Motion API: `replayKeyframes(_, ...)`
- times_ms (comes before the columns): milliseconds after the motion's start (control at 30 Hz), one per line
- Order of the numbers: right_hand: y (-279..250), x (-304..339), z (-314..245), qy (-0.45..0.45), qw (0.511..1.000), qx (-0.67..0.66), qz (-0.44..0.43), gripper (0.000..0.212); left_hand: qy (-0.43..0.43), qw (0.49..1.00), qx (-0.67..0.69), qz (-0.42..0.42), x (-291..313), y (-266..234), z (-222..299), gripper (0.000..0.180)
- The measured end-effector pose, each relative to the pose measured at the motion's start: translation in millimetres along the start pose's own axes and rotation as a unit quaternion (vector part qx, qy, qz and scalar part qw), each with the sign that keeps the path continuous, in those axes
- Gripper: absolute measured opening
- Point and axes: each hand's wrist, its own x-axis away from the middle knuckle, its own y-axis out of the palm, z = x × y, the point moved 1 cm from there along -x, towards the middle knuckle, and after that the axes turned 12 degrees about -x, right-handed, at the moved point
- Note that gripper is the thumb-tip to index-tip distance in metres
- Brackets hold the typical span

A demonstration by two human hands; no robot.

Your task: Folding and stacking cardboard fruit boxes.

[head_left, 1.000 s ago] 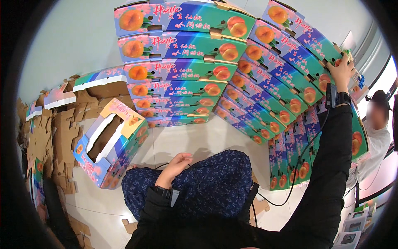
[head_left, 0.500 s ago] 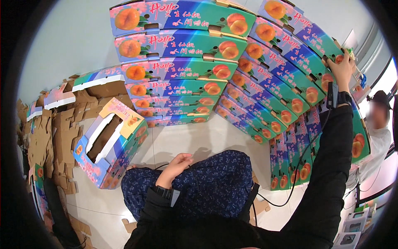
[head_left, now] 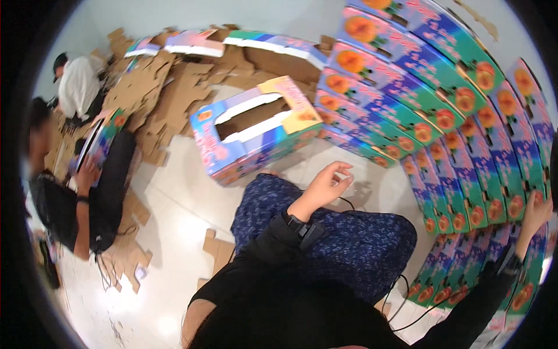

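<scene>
My left hand (head_left: pixel 329 183) hovers over my lap, empty, its fingers loosely bent and apart. Beyond it on the floor stands a carton (head_left: pixel 256 145) printed with peaches in blue, pink, yellow and green, its top showing a long cut-out with white-edged flaps. At the far right my right hand (head_left: pixel 538 210) rests against the end of a stacked peach carton (head_left: pixel 526 148), fingers stretched out; part of this contact lies at the dark rim. More such cartons (head_left: pixel 418 75) are piled in stacks ahead and to the right.
Flattened brown cardboard (head_left: pixel 139 87) lies heaped at the back left, beside open cartons (head_left: pixel 276 49) along the wall. One person (head_left: pixel 58 198) sits at the left with a carton; another (head_left: pixel 84 87) is farther back. A black cable (head_left: pixel 401 302) runs by my right knee.
My view has swung left, so the stacks sit farther right and two people appear at left. My right hand has come down from the top of a stack to a carton's side.
</scene>
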Motion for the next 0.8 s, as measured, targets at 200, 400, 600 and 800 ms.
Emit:
replayKeyframes(200, -20, 89, -229, 0.089, 0.926, -0.257, -0.260, 0.061, 0.049, 0.968, -0.147, 0.196, 30, -115, -7, 0.047)
replayKeyframes(400, -29, 189, -333, 0.115, 0.822, -0.358, -0.428, 0.064, 0.031, 0.782, -0.530, 0.328, 45, -209, -80, 0.082)
replayKeyframes(600, -33, 215, -373, 0.300, 0.761, -0.407, -0.406, 0.061, -0.064, 0.745, -0.609, 0.263, 32, -216, -103, 0.108)
replayKeyframes(800, -28, 227, -379, 0.295, 0.793, -0.398, -0.354, 0.058, -0.084, 0.744, -0.613, 0.251, 28, -221, -93, 0.112)
